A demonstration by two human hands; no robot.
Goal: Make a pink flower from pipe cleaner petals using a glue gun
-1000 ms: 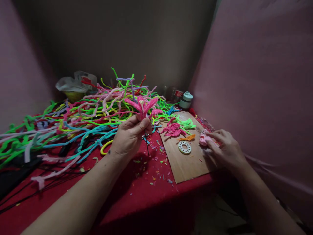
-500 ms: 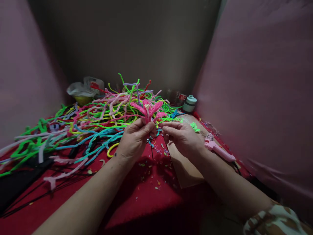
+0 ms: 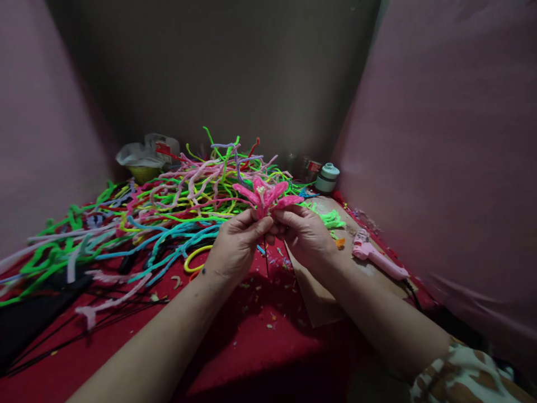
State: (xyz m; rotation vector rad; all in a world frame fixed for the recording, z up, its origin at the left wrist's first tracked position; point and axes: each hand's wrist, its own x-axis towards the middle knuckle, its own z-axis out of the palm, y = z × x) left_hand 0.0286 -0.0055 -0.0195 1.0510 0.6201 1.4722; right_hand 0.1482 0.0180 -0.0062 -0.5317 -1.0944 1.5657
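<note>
A pink pipe-cleaner flower (image 3: 263,197) with a pale yellow centre stands upright between my hands, its thin dark stem (image 3: 266,260) hanging below the fingers. My left hand (image 3: 241,235) pinches the flower's base between thumb and fingers. From the other side, my right hand (image 3: 304,228) is closed at the lower end of the right-hand petal, thumb and forefinger together on it. The fingertips of both hands nearly meet under the bloom and hide its base.
A heap of coloured pipe cleaners (image 3: 201,184) spreads over the red cloth (image 3: 235,358). To the right, a pink glue gun (image 3: 380,257) lies on a brown board (image 3: 314,302). A pale green jar (image 3: 327,178) and a yellow basket (image 3: 143,172) stand behind. Scraps litter the cloth.
My right hand has moved left to the flower and closed on its right petal. The flower and my left hand have shifted slightly right, and the petals look more spread.
</note>
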